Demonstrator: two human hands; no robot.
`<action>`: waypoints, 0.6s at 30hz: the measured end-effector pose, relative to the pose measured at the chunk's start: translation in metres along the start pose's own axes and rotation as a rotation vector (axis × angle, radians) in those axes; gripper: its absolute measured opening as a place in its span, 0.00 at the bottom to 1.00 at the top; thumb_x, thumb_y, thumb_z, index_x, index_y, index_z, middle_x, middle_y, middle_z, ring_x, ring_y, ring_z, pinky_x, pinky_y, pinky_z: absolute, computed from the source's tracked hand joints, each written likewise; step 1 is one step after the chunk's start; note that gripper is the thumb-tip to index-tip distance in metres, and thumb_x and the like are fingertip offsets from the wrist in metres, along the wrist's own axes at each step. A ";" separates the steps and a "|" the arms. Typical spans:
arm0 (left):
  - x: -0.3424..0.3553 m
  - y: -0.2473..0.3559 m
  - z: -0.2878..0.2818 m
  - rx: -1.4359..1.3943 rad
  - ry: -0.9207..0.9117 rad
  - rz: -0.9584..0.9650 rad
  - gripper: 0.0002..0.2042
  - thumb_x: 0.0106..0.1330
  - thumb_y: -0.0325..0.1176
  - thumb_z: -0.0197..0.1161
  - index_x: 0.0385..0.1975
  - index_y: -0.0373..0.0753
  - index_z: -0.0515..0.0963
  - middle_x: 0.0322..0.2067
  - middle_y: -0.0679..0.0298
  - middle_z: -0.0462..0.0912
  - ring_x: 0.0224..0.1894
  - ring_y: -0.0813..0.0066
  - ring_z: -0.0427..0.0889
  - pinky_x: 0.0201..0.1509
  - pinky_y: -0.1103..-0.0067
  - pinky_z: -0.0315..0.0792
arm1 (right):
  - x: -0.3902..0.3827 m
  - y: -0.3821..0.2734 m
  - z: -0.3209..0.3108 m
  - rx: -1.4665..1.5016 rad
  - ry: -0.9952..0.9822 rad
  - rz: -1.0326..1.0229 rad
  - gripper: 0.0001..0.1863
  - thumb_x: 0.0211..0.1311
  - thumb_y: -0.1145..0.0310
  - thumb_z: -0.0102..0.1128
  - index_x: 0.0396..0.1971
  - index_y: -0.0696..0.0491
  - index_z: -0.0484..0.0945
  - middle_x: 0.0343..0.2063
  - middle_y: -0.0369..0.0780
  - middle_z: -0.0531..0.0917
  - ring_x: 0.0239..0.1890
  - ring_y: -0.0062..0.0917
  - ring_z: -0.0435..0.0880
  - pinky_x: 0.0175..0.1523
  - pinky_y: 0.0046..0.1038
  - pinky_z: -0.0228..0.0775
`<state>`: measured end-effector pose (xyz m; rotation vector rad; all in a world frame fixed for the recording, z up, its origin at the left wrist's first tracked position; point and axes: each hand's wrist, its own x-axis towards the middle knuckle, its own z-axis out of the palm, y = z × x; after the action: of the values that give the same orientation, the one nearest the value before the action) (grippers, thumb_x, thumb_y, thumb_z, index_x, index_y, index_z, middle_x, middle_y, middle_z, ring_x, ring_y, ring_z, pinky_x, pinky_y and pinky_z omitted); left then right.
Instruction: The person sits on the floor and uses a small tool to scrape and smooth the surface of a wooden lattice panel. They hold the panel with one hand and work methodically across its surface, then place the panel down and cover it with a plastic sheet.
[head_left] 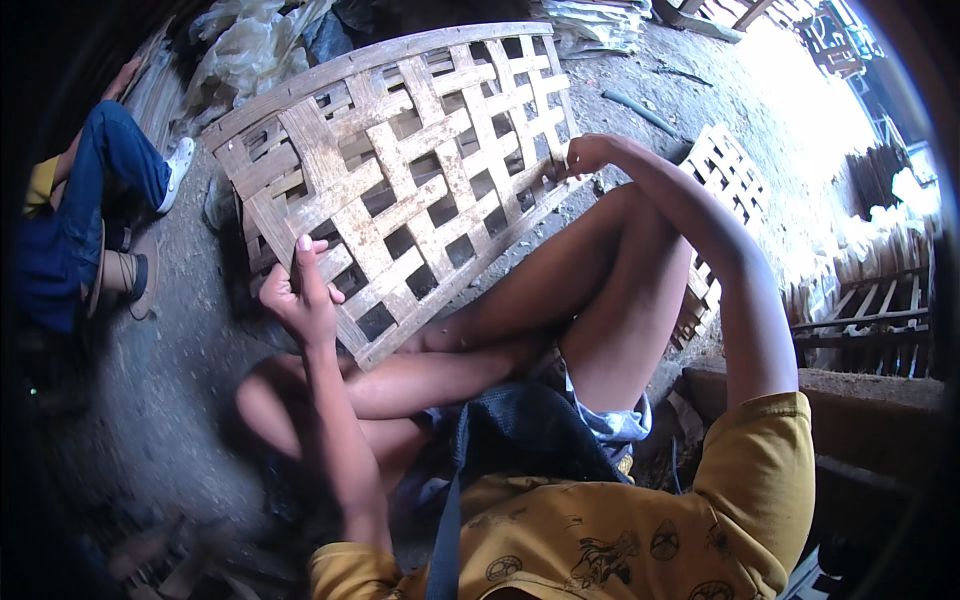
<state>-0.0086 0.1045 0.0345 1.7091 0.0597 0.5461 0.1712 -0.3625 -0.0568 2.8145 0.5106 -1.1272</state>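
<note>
A woven bamboo crate with an open lattice of flat slats sits tilted in front of me, over my crossed legs. Pale and dark stains mark its slats, and more slats show through the gaps. At its near left edge, my left hand is closed on the rim slat, its fingertips curled over the wood. My right hand grips the crate's right edge near the lower corner; part of its fingers is hidden.
A second woven lattice piece leans beyond my right knee. On the left sits another person in jeans. Crumpled plastic sheeting lies behind the crate. A wooden beam and a slatted rack stand at right.
</note>
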 end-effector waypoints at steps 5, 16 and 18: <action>-0.001 0.000 0.005 -0.027 0.011 0.001 0.19 0.75 0.38 0.62 0.29 0.25 0.82 0.29 0.56 0.88 0.14 0.84 0.73 0.12 0.84 0.64 | -0.007 0.029 0.005 -0.177 0.158 0.274 0.15 0.58 0.52 0.66 0.31 0.47 0.91 0.35 0.40 0.90 0.38 0.33 0.87 0.41 0.37 0.78; 0.000 0.000 0.004 -0.012 0.007 0.004 0.19 0.75 0.39 0.62 0.31 0.26 0.83 0.28 0.57 0.87 0.12 0.84 0.73 0.12 0.84 0.62 | -0.001 0.028 0.012 -0.020 0.206 0.082 0.11 0.57 0.57 0.67 0.33 0.47 0.90 0.34 0.41 0.89 0.40 0.33 0.88 0.44 0.37 0.78; 0.000 0.002 0.004 -0.016 0.010 0.003 0.18 0.75 0.38 0.62 0.31 0.26 0.83 0.28 0.57 0.87 0.12 0.84 0.73 0.12 0.84 0.62 | -0.011 0.023 0.005 -0.275 0.275 0.259 0.12 0.52 0.60 0.69 0.35 0.48 0.89 0.34 0.43 0.89 0.42 0.36 0.89 0.42 0.39 0.79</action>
<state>-0.0075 0.1000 0.0363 1.6913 0.0601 0.5565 0.1674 -0.3879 -0.0542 2.7005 0.2788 -0.5789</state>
